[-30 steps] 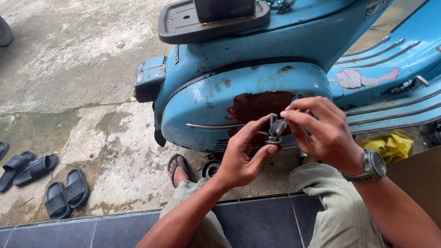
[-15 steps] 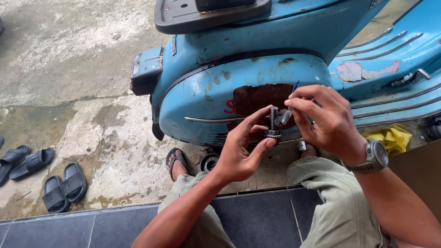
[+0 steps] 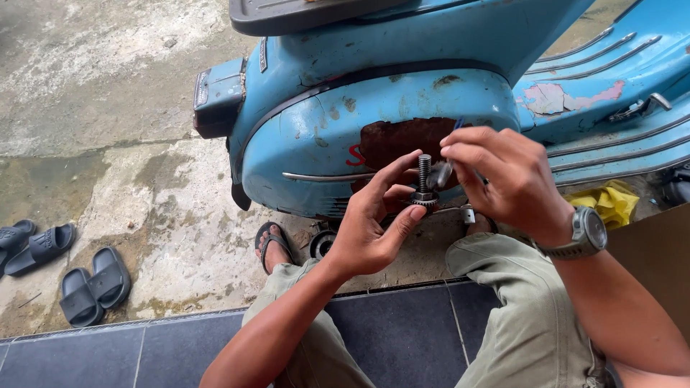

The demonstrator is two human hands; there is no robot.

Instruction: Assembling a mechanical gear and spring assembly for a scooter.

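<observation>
My left hand [image 3: 374, 223] holds a small metal part [image 3: 424, 188]: a threaded shaft standing upright out of a toothed gear, pinched between thumb and fingers. My right hand [image 3: 507, 179], with a wristwatch [image 3: 586, 233] on its wrist, grips a thin tool [image 3: 451, 159] with a blue end against the shaft's side. Both hands hover over my knees in front of the rusted side panel of a light-blue scooter [image 3: 402, 108]. What the tool's tip does is hidden by my fingers.
Two pairs of dark slides [image 3: 93, 284] lie on the stained concrete at the left. My sandalled foot [image 3: 272, 241] rests under the scooter. A yellow rag [image 3: 611, 201] lies at the right beside a brown board [image 3: 658, 251]. I sit on dark tiles [image 3: 402, 330].
The view has shifted up and closer to the scooter. My hands have risen slightly, and the shaft now stands more upright with the tool brought against it.
</observation>
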